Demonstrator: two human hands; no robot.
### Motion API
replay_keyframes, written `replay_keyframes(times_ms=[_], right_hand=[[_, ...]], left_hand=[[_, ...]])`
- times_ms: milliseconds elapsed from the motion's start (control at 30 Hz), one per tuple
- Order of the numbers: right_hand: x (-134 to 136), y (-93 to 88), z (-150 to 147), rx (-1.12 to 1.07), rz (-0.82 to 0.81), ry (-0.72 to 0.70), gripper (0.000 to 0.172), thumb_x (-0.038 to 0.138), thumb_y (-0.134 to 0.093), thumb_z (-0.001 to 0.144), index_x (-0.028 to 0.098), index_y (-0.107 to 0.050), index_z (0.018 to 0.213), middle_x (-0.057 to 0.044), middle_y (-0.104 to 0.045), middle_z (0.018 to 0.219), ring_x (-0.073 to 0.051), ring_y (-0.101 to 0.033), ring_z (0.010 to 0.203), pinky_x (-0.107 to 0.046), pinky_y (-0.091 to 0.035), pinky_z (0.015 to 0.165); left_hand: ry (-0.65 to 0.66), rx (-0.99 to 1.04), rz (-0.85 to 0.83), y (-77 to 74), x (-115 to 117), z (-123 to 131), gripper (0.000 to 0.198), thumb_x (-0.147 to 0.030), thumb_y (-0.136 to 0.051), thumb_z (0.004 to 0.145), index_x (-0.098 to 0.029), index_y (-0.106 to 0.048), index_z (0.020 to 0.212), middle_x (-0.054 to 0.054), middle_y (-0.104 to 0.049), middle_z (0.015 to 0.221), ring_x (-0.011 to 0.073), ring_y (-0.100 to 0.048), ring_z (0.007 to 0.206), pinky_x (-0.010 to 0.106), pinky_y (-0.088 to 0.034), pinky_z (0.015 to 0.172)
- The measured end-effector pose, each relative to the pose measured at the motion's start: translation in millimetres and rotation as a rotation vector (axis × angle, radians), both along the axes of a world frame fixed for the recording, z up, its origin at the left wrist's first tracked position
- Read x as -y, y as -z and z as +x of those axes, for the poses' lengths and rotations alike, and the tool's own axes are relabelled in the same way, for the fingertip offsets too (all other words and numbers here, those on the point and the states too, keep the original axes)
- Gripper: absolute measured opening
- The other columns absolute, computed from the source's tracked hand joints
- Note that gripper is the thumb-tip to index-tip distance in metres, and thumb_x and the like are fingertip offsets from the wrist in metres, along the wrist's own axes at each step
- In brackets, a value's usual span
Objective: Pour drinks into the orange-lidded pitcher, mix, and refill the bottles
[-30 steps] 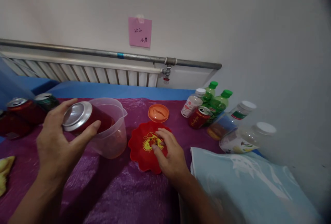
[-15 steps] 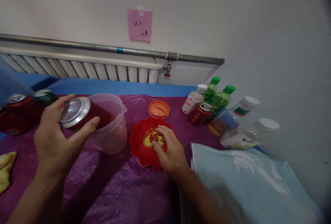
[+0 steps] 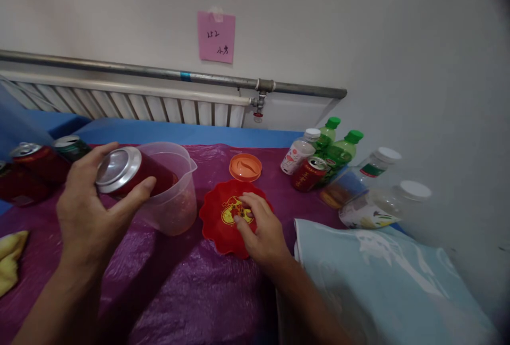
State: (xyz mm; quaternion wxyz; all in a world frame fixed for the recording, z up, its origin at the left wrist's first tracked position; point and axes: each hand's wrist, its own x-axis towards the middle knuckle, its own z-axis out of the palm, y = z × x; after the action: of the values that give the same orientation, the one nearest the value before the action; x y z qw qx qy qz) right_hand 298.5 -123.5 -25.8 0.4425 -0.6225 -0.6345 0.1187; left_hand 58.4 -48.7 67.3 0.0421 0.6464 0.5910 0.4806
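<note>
I log one red can tipped into the clear jug, gripped by my left hand, pouring seemingly under way, remainder hidden; my right hand, fingers parted, apparently empty, over the red dish.

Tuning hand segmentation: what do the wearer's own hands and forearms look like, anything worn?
The bare, ungloved left hand and right hand show no rings, though parts of each are hidden. Left forearm and right forearm are bare within the frame: no sleeve, watch, cable or marking visible.
</note>
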Motion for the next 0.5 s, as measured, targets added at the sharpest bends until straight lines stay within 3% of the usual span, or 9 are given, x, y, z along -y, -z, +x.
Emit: replay_keyframes(times_ms=[200, 333, 500], right_hand=[[-0.1, 0.9, -0.4, 0.003, 0.01, -0.012, 0.036, 0.019, -0.054, 0.086, 0.018, -0.063, 0.121, -0.015, -0.065, 0.129, -0.026, -0.06, 0.125, -0.044, -0.049, 0.108], [-0.4, 1.4, -0.1, -0.009, 0.007, -0.007, 0.037, 0.018, -0.055, 0.085, 0.021, -0.063, 0.121, -0.012, -0.065, 0.128, -0.025, -0.061, 0.124, -0.044, -0.049, 0.108], [-1.2, 0.8, -0.2, -0.011, -0.016, -0.005, 0.035, 0.018, -0.054, 0.086, 0.02, -0.063, 0.12, -0.013, -0.065, 0.128, -0.025, -0.061, 0.125, -0.043, -0.049, 0.108]], left_hand=[[0.009, 0.006, 0.05, 1.9, -2.4, -1.2, 0.072, -0.063, -0.065, 0.071, -0.027, -0.058, 0.133, 0.004, -0.061, 0.129, 0.032, -0.056, 0.124, 0.054, -0.045, 0.113], [0.014, -0.014, 0.013, 1.7, -1.2, 0.0, 0.066, -0.063, -0.06, 0.076, -0.035, -0.052, 0.136, 0.0, -0.058, 0.135, 0.0301, -0.051, 0.13, 0.055, -0.041, 0.117], [-0.006, 0.041, 0.036, -0.4, 0.1, 0.5, 0.077, -0.066, -0.067, 0.068, -0.027, -0.058, 0.134, 0.005, -0.06, 0.134, 0.0332, -0.053, 0.128, 0.055, -0.044, 0.115]])
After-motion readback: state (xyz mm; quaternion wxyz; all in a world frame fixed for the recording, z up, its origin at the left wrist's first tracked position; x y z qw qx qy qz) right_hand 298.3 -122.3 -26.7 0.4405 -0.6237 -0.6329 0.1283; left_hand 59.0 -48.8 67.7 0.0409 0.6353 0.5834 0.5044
